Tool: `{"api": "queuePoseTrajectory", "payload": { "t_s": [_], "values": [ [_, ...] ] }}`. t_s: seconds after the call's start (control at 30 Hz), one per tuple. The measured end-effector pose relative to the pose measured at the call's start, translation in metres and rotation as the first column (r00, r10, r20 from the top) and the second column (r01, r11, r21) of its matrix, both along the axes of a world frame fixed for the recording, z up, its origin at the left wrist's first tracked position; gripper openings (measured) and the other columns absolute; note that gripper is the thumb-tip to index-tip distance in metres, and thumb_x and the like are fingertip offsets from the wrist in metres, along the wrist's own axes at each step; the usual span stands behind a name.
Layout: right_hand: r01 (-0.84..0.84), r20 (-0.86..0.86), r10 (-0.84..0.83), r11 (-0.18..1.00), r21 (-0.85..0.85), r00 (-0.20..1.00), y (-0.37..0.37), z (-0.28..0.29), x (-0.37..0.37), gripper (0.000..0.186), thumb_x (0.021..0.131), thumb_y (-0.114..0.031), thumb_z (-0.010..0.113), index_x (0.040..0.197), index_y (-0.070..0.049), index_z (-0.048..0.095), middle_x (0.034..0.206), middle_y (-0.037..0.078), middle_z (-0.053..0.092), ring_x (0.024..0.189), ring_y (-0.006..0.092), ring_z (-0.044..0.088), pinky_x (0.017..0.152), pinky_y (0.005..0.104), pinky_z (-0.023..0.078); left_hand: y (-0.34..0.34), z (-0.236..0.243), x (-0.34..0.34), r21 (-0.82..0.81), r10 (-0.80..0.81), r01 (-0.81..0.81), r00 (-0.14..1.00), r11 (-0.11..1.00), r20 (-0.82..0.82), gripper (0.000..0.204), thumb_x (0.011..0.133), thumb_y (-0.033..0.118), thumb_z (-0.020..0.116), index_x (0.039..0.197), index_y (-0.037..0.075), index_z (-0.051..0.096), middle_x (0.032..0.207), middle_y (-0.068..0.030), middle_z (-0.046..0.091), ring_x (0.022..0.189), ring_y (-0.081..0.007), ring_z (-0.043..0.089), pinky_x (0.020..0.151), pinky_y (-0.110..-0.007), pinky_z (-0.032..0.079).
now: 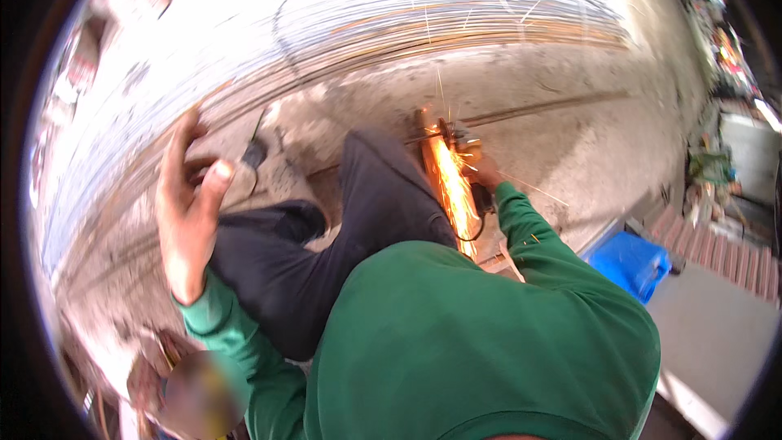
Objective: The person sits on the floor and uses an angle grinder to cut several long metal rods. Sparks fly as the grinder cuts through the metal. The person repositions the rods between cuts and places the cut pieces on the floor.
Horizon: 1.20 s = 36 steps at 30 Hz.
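Grinder [466, 143], sparking, right of the trousered knee [376, 159].
Right hand [486, 173]: grip clamped on the grinder; sparks [450, 183] stream toward the near side. Left hand [187, 218]: raised at left, grip apart. Rods [489, 36]: long, laid side by side on the floor [578, 147], far side.

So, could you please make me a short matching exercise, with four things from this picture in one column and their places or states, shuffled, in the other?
Things:
1. Left hand
2. Right hand
3. Blue plastic container
4. Long thin metal rods

Places or states:
A. Lying side by side across the upper part of the view
B. Raised, with thumb and fingers apart
C. At the right of the picture, beyond the green right sleeve
D. On the grinder, beside the stream of orange sparks

Right pairs: 1-B, 2-D, 3-C, 4-A
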State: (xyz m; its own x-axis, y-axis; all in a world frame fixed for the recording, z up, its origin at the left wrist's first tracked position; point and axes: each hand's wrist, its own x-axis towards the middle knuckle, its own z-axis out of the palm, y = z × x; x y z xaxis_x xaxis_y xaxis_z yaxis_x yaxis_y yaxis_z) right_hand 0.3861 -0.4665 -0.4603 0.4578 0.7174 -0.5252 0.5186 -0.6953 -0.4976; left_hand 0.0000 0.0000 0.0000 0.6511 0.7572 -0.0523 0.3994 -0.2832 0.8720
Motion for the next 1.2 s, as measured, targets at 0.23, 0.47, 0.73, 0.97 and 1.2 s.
{"api": "queuePoseTrajectory", "payload": {
  "t_s": [0.23, 0.47, 0.73, 0.97, 1.2],
  "values": [
    [0.513, -0.306, -0.509, 0.855, -0.074, 0.805, 0.051, 0.081, -0.036, 0.032, 0.075, -0.034, 0.071, 0.081, -0.003, 0.072, 0.076, 0.006, 0.069, 0.064, 0.0182, 0.064, 0.060, 0.0338, 0.050, -0.003, 0.008, -0.005, 0.030, 0.008, -0.008, 1.000, 1.000, 0.009, 0.070, 0.086, 0.036, 0.071, 0.143, 0.005, 0.042, 0.131, -0.0133, 0.052, 0.096, -0.0172, 0.059, 0.083, -0.031, 0.050],
    [0.450, -0.311, -0.464, 0.885, -0.119, 0.829, 0.068, 0.117, -0.048, 0.022, 0.083, -0.024, 0.068, 0.088, -0.003, 0.070, 0.079, 0.006, 0.068, 0.070, 0.0213, 0.063, 0.068, 0.0361, 0.049, -0.003, -0.002, -0.008, 0.168, 0.019, -0.022, 1.000, 0.985, 0.021, 0.070, 0.081, 0.035, 0.076, 0.138, 0.006, 0.048, 0.124, -0.0146, 0.056, 0.092, -0.0188, 0.062, 0.068, -0.031, 0.055],
    [0.539, -0.366, -0.523, 0.839, -0.066, 0.770, 0.088, 0.131, -0.056, 0.024, 0.080, -0.022, 0.069, 0.083, 0.001, 0.065, 0.077, 0.008, 0.066, 0.069, 0.0184, 0.064, 0.060, 0.0315, 0.049, -0.002, -0.002, -0.008, 0.186, 0.017, -0.017, 1.000, 0.982, 0.001, 0.068, 0.081, 0.032, 0.076, 0.138, 0.007, 0.048, 0.124, -0.0135, 0.056, 0.090, -0.0181, 0.062, 0.068, -0.030, 0.054],
    [0.674, -0.494, -0.617, 0.734, -0.080, 0.613, 0.071, 0.116, -0.044, 0.023, 0.072, -0.008, 0.069, 0.092, 0.003, 0.063, 0.080, 0.010, 0.066, 0.067, 0.0195, 0.064, 0.056, 0.0328, 0.049, -0.002, -0.005, -0.007, 0.205, 0.000, 0.000, 1.000, 0.979, -0.003, 0.066, 0.082, 0.034, 0.075, 0.137, 0.008, 0.049, 0.122, -0.0140, 0.057, 0.091, -0.0190, 0.063, 0.070, -0.030, 0.055],
    [0.605, -0.371, -0.591, 0.791, -0.094, 0.716, 0.079, 0.124, -0.052, 0.017, 0.073, -0.016, 0.074, 0.074, -0.001, 0.065, 0.068, 0.003, 0.062, 0.057, 0.0134, 0.057, 0.052, 0.0290, 0.046, -0.004, -0.005, -0.009, 0.187, 0.021, -0.020, 1.000, 0.982, -0.004, 0.068, 0.081, 0.035, 0.076, 0.137, 0.006, 0.049, 0.121, -0.0152, 0.058, 0.091, -0.0191, 0.064, 0.070, -0.031, 0.056]
  ]
}}
